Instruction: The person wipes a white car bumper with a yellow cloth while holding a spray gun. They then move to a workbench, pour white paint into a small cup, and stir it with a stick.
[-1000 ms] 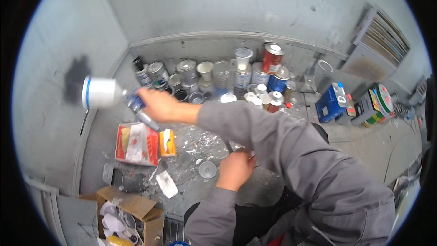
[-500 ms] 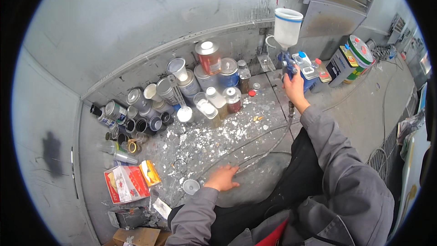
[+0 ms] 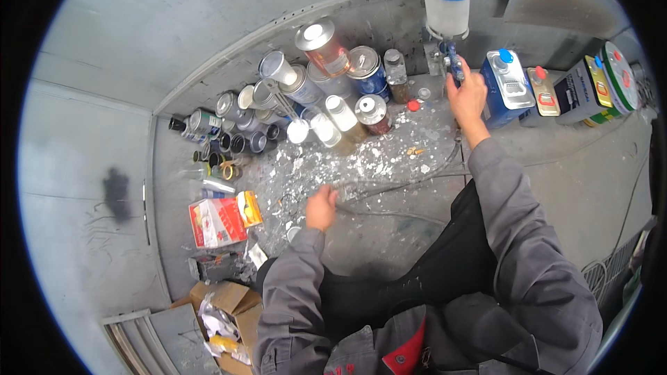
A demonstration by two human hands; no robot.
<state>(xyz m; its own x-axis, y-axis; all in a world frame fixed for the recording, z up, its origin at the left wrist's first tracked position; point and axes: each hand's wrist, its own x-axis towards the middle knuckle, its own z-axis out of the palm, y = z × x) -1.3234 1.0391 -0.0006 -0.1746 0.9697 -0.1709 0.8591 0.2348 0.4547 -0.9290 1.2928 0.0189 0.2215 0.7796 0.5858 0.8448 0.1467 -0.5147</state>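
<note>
My right hand is wrapped round a blue spray gun, held upright at the back right. On top of the gun stands a translucent white paint cup with a blue band. A pale ring shows at the cup's lower end, by the wall; I cannot tell whether the cup rests in it. An air hose runs below that hand and across the floor. My left hand is low over the floor, fingers curled in beside the hose. Whatever those fingers hold, if anything, is hidden. Just below it lies a small round lid, partly covered by the sleeve.
Paint tins and bottles line the back wall. A blue canister stands right of my right hand, with more canisters beyond. At left are a red box and an opened cardboard box. Dried paint flakes spot the floor.
The spray gun and my right hand have moved to the wall ring. My left hand has gone from spread fingers to curled ones. The view has shifted, showing the cardboard box more fully.
</note>
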